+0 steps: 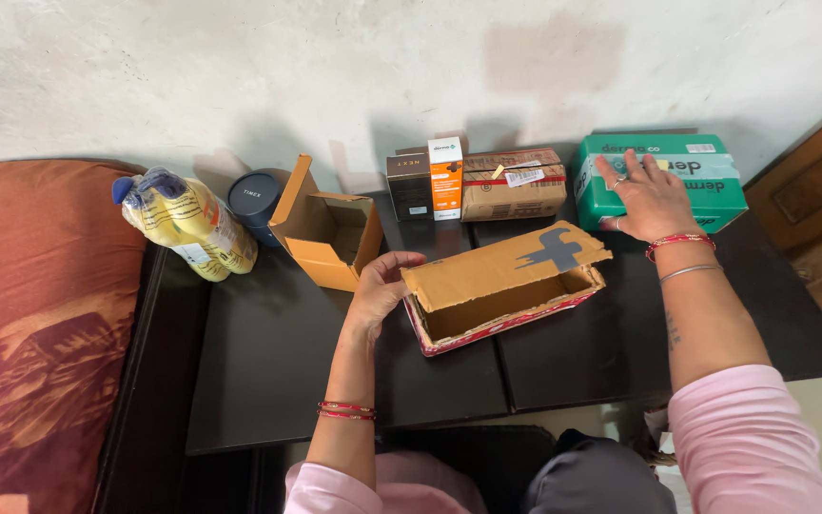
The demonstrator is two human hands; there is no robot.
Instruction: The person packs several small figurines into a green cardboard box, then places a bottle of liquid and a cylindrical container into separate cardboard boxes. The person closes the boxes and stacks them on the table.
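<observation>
Resting flat with fingers spread, the right hand lies open on the lid of a green box at the far right of the dark desk; that box bears pale lettering, a band of clear tape across its top and a small white label near its far edge. The left hand is loosely curled against the near left corner of a long open cardboard box, fingers touching its edge without a firm grip. This box sits near the middle of the desk, has red-patterned outer sides and a brown lid tipped back with a dark grey shape printed on it; its inside looks empty.

Left of it stands a small orange-tan carton lying on its side, flaps open, nothing visible inside. Behind that is a dark round tin with pale lettering on its lid. Furthest left, a shrink-wrapped pack of yellow bottles with a blue cap lies tilted, just beside an orange-brown cushion.

Along the wall stand three packages in a row: a small black box, an upright orange and white carton touching it, and a brown cardboard parcel with a white label and red tape, which sits just left of the green box.
</observation>
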